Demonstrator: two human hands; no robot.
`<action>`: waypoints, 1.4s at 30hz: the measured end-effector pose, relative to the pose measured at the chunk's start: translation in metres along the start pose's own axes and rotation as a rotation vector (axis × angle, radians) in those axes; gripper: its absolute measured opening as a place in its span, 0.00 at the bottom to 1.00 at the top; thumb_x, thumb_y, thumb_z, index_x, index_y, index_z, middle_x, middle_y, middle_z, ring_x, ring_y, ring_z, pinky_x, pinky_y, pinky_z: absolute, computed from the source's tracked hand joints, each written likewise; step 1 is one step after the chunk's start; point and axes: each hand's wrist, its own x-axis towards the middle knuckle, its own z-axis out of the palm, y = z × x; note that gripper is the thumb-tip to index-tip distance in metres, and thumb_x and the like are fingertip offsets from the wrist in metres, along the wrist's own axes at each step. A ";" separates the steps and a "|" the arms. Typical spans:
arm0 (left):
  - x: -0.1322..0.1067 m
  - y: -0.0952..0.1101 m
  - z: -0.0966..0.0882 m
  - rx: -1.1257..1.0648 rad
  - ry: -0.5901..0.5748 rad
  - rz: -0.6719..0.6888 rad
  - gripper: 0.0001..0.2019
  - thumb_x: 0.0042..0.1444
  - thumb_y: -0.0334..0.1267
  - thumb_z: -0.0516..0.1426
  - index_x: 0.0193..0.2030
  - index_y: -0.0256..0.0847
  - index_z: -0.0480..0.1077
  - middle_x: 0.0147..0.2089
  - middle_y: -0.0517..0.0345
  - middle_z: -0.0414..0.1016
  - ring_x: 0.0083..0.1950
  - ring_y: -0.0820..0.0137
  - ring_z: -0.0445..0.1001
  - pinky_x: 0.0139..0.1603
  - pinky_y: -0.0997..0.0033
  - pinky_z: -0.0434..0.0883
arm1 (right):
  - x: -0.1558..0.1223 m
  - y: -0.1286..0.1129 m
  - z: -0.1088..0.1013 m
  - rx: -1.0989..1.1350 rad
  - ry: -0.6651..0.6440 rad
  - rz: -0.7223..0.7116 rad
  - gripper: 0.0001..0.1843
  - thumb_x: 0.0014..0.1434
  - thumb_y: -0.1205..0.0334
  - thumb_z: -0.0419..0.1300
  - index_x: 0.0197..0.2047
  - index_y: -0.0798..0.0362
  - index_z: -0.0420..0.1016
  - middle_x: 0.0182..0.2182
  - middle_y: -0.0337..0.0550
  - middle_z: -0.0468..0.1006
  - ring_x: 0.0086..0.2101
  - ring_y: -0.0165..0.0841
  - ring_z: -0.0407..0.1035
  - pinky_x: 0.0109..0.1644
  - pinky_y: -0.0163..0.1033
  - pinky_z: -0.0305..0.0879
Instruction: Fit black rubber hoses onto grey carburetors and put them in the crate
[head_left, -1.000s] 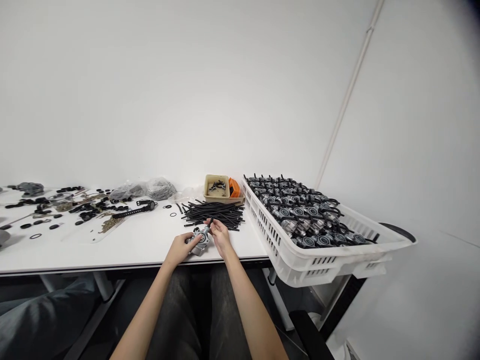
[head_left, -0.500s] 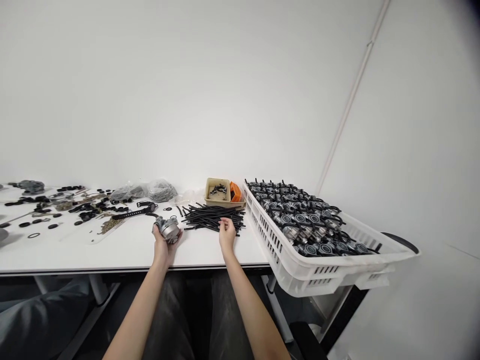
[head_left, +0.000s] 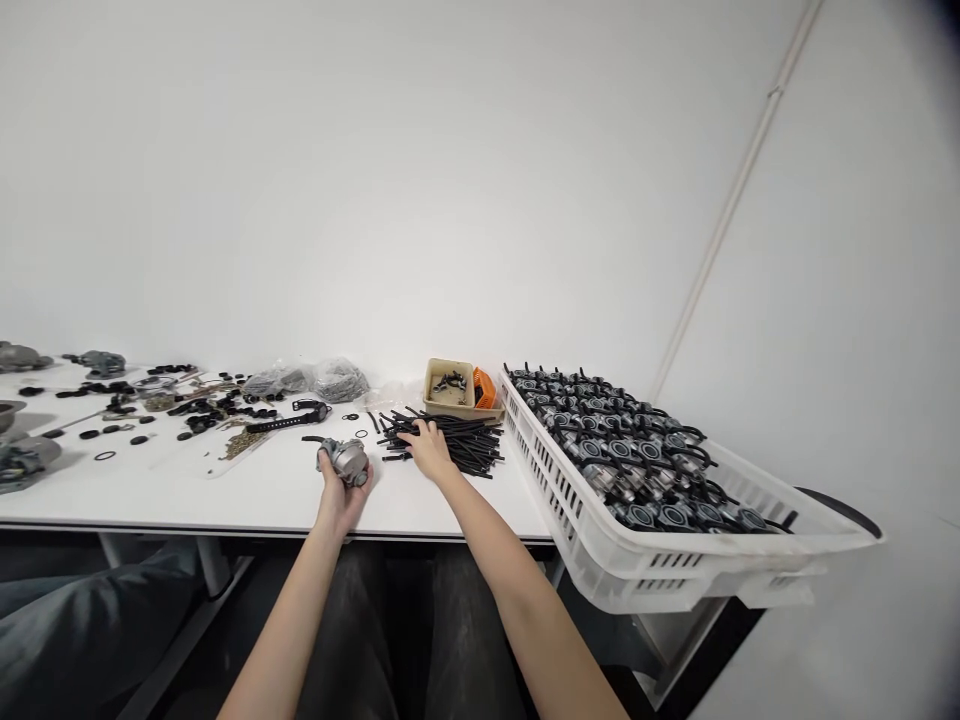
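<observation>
Many tubes (head_left: 471,438) — right hand (head_left: 432,453) newly spread

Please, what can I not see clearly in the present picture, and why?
All in the head view:
Metal part: palm side hidden by left hand.
Right hand: any grip on tubes too small to tell.
Crate: much floor hidden by units.
Grey part: cut off by left picture edge.

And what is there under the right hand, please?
Under the right hand lies part of a pile of black tubes, on the white table. The hand covers some of it; whether its fingers grip a tube cannot be seen.
</observation>
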 end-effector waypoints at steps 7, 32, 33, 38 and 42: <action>-0.001 -0.003 0.000 0.066 -0.074 0.016 0.18 0.58 0.54 0.50 0.42 0.44 0.70 0.39 0.59 0.75 0.36 0.75 0.74 0.36 0.75 0.74 | 0.016 -0.015 -0.010 0.087 0.221 0.013 0.08 0.61 0.64 0.54 0.41 0.53 0.74 0.41 0.50 0.72 0.42 0.39 0.64 0.44 0.40 0.58; -0.012 -0.016 0.006 0.640 -0.058 0.373 0.26 0.38 0.45 0.67 0.44 0.35 0.71 0.44 0.45 0.77 0.39 0.64 0.77 0.37 0.69 0.72 | -0.072 -0.039 -0.020 1.528 0.572 0.423 0.20 0.42 0.58 0.69 0.32 0.50 0.61 0.27 0.41 0.78 0.33 0.35 0.75 0.40 0.41 0.69; -0.013 -0.016 0.006 0.669 -0.041 0.393 0.26 0.37 0.45 0.67 0.44 0.35 0.71 0.44 0.45 0.77 0.40 0.64 0.77 0.37 0.69 0.72 | -0.075 -0.042 -0.013 1.541 0.566 0.452 0.22 0.42 0.59 0.70 0.35 0.50 0.61 0.26 0.40 0.79 0.31 0.35 0.75 0.39 0.40 0.69; -0.021 -0.014 0.012 0.762 -0.074 0.402 0.24 0.39 0.46 0.66 0.42 0.34 0.72 0.42 0.46 0.78 0.40 0.63 0.77 0.39 0.69 0.72 | -0.084 -0.048 0.003 1.514 0.464 0.489 0.19 0.42 0.56 0.69 0.33 0.54 0.68 0.24 0.41 0.78 0.28 0.35 0.74 0.34 0.38 0.68; -0.024 -0.013 0.015 0.763 -0.113 0.449 0.23 0.39 0.46 0.66 0.40 0.33 0.72 0.41 0.45 0.78 0.40 0.62 0.77 0.41 0.67 0.72 | -0.084 -0.048 0.006 1.512 0.375 0.440 0.14 0.41 0.57 0.69 0.28 0.54 0.71 0.26 0.42 0.79 0.31 0.36 0.74 0.38 0.40 0.69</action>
